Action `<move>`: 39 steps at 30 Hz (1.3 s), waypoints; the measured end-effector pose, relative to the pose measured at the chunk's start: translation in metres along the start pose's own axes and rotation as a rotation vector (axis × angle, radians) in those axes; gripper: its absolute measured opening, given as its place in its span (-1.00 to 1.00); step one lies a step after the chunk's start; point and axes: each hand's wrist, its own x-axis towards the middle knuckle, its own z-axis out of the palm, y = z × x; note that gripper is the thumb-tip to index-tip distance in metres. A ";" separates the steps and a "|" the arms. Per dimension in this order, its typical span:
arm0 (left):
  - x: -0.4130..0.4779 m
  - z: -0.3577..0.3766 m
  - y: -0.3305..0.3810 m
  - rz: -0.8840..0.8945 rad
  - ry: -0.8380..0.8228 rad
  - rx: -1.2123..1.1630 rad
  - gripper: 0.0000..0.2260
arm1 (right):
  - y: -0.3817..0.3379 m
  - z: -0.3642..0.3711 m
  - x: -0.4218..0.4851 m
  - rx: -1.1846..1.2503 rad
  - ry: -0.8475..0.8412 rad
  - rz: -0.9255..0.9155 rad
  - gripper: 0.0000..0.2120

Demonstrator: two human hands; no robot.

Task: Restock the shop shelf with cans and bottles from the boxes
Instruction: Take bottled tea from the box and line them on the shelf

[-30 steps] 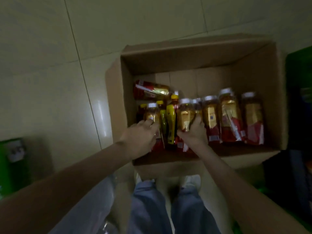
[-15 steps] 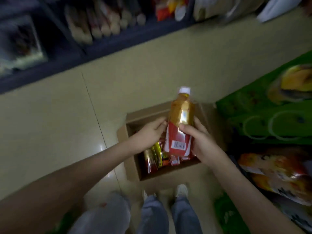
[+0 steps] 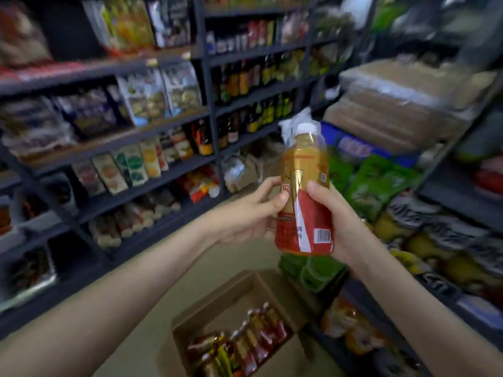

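An amber tea bottle (image 3: 304, 186) with a white cap and a red and gold label stands upright in front of me at chest height. My right hand (image 3: 337, 221) grips its lower right side, thumb on the label. My left hand (image 3: 250, 213) holds the left side, fingers curled onto the label. Below on the floor, an open cardboard box (image 3: 217, 317) holds several more bottles (image 3: 245, 344) lying in a row. The dark metal shop shelf (image 3: 174, 121) runs along the left, stocked with snack packs and bottles.
Shelves on the right (image 3: 449, 240) carry green and yellow packets (image 3: 375, 183). Wrapped brown cartons (image 3: 402, 104) are stacked at the back right. A narrow strip of tiled floor (image 3: 190, 273) lies between the two shelf rows.
Both hands went from reaching into the box to lifting one bottle out and raising it high. My view has swung up from the floor to the shelves.
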 end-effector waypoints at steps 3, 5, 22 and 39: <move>0.000 0.078 0.040 0.114 -0.061 0.058 -0.52 | -0.062 -0.024 -0.063 -0.079 0.002 -0.099 -0.32; 0.002 0.132 0.063 0.229 -0.020 0.153 -0.69 | -0.099 -0.043 -0.108 -0.096 0.008 -0.163 -0.18; 0.067 0.415 0.191 0.853 -0.093 0.798 -0.65 | -0.283 -0.186 -0.340 -0.726 0.611 -0.721 -0.39; 0.223 0.374 0.250 1.271 0.545 1.594 -0.44 | -0.365 -0.276 -0.232 -0.609 0.751 -0.642 -0.37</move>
